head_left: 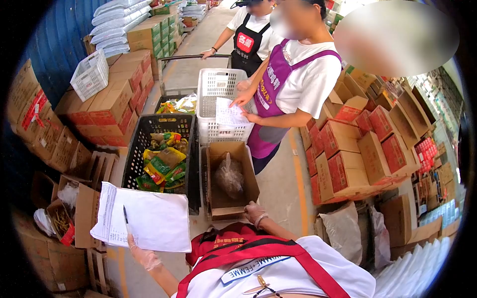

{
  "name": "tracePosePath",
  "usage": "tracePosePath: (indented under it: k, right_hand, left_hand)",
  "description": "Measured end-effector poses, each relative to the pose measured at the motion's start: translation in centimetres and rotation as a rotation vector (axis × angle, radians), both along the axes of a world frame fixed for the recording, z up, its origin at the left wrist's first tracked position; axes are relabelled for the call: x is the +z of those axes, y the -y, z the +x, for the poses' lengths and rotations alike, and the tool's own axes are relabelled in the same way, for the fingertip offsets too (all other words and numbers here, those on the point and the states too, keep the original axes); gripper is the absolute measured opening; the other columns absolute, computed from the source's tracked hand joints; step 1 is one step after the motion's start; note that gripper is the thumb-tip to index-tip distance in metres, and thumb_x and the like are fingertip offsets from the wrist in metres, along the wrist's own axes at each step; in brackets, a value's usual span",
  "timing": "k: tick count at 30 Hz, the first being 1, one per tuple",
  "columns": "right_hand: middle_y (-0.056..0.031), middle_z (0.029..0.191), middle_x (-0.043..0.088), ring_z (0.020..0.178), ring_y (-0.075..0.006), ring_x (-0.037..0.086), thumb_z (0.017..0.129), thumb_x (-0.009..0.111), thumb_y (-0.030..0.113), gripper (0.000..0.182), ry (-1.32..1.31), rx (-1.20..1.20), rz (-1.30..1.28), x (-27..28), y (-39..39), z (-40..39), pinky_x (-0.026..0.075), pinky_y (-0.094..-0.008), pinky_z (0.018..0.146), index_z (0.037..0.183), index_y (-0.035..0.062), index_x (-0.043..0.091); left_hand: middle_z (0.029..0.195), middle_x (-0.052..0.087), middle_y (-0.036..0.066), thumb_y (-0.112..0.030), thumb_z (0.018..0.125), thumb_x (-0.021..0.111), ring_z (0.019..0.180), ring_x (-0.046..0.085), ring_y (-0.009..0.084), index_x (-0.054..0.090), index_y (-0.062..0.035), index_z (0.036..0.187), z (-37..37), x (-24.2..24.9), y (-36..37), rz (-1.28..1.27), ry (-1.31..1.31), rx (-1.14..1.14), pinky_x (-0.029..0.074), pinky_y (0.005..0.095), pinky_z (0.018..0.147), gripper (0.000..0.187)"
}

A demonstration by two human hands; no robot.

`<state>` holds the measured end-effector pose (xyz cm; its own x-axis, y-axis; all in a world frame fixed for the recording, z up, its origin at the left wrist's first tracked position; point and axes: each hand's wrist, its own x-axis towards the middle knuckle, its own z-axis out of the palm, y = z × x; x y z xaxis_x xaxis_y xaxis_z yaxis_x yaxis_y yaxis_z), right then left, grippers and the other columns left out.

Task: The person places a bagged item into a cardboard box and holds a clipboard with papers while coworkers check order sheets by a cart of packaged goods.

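Note:
My left hand (143,254), in a clear thin glove, grips the lower edge of a stack of paper sheets (159,218). A dark pen (125,214) lies on the sheets, its lower end at my fingers. My right hand (256,213), also gloved, has its fingers curled at the near right corner of an open cardboard box (214,191). Inside that box sits a knotted clear plastic bag (229,178) with brownish contents. Left of it, a black plastic crate (130,161) holds several yellow and green food packets (164,164).
Across the crates, a person in a purple apron (273,89) points at a written sheet (229,113) over white crates (211,82). Another person in a black apron (246,54) holds a cart handle (191,57). Stacked cartons (343,149) line the right; cartons (102,102) and pallets stand left.

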<state>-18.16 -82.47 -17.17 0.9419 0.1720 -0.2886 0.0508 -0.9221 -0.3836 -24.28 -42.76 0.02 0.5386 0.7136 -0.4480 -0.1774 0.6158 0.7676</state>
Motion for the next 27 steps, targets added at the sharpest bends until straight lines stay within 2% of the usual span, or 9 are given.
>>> tracePosePath:
  k: [3,5,9,12,15,17,21,24,27]
  right_hand:
    - [-0.0152,0.096,0.056,0.092,-0.0329,0.057,0.077,0.064,0.025,0.021,-0.031,0.010,0.031,-0.7,0.3,0.0,0.047,-0.0412,0.079,0.090,0.0095,0.065]
    - [-0.0173,0.099,0.056,0.093,-0.0349,0.057,0.078,0.063,0.026,0.024,-0.058,0.037,0.041,-1.2,0.5,0.0,0.047,-0.0427,0.080,0.094,0.0079,0.064]
    - [-0.0212,0.103,0.054,0.095,-0.0380,0.055,0.080,0.060,0.030,0.030,-0.103,0.113,0.077,0.6,0.7,-0.2,0.045,-0.0444,0.082,0.099,0.0061,0.062]
    - [-0.0229,0.103,0.055,0.095,-0.0388,0.055,0.080,0.060,0.034,0.034,-0.117,0.150,0.124,-1.1,1.3,-0.1,0.045,-0.0447,0.082,0.099,0.0058,0.062]
    - [-0.0228,0.103,0.055,0.096,-0.0385,0.055,0.081,0.059,0.036,0.035,-0.071,0.162,0.168,-2.4,1.8,-0.2,0.045,-0.0446,0.082,0.099,0.0062,0.062]
    - [-0.0226,0.102,0.056,0.096,-0.0385,0.055,0.082,0.059,0.036,0.035,-0.074,0.144,0.176,-2.9,1.7,-0.3,0.045,-0.0444,0.083,0.099,0.0058,0.062]
    - [-0.0220,0.103,0.056,0.098,-0.0384,0.054,0.082,0.059,0.036,0.035,-0.162,0.144,0.124,-2.4,1.5,-0.1,0.045,-0.0438,0.083,0.098,0.0046,0.062]
    - [-0.0222,0.104,0.056,0.097,-0.0384,0.054,0.081,0.060,0.035,0.035,-0.147,0.085,0.155,-2.4,1.4,-0.3,0.045,-0.0430,0.084,0.098,0.0039,0.063]
    - [-0.0218,0.105,0.055,0.098,-0.0377,0.054,0.081,0.062,0.034,0.035,-0.157,0.059,0.202,-2.4,1.4,-0.5,0.044,-0.0420,0.085,0.098,0.0037,0.062]
  left_hand:
    - [0.113,0.055,0.013,-0.028,0.089,0.048,0.101,0.056,0.0235,0.052,0.0027,0.116,0.1,-0.4,-0.3,-0.004,0.023,0.000,0.051,0.0354,0.083,0.041]
    - [0.120,0.053,0.015,-0.031,0.086,0.052,0.108,0.053,0.0262,0.048,0.0030,0.122,0.0,-0.6,-0.4,0.036,0.025,-0.042,0.046,0.0375,0.092,0.049]
    - [0.120,0.054,0.015,-0.030,0.086,0.052,0.108,0.054,0.0266,0.048,0.0034,0.122,-0.2,-0.6,-0.4,0.134,-0.021,-0.078,0.047,0.0376,0.092,0.049]
    - [0.119,0.054,0.015,-0.030,0.086,0.052,0.108,0.054,0.0266,0.049,0.0034,0.121,-0.2,-0.8,-0.5,-0.016,0.026,-0.027,0.047,0.0379,0.091,0.049]
    - [0.119,0.055,0.015,-0.031,0.085,0.051,0.107,0.054,0.0261,0.050,0.0030,0.120,-0.4,-0.9,-0.2,0.175,-0.052,-0.071,0.047,0.0381,0.091,0.048]
    - [0.119,0.052,0.012,-0.014,0.090,0.049,0.101,0.055,0.0209,0.051,-0.0016,0.121,-0.5,-0.6,-0.3,0.073,0.037,-0.055,0.052,0.0307,0.083,0.034]
    - [0.119,0.053,0.011,-0.014,0.090,0.048,0.102,0.055,0.0212,0.050,-0.0013,0.122,-0.4,-0.2,-0.3,-0.029,0.033,-0.022,0.052,0.0310,0.083,0.034]
    - [0.119,0.053,0.012,-0.019,0.090,0.048,0.104,0.055,0.0221,0.049,-0.0006,0.122,-0.6,0.3,0.1,0.184,-0.090,-0.098,0.050,0.0332,0.086,0.036]
    - [0.119,0.054,0.012,-0.024,0.090,0.047,0.106,0.054,0.0228,0.049,-0.0002,0.121,-0.7,1.1,0.2,-0.033,-0.067,-0.036,0.047,0.0353,0.089,0.039]
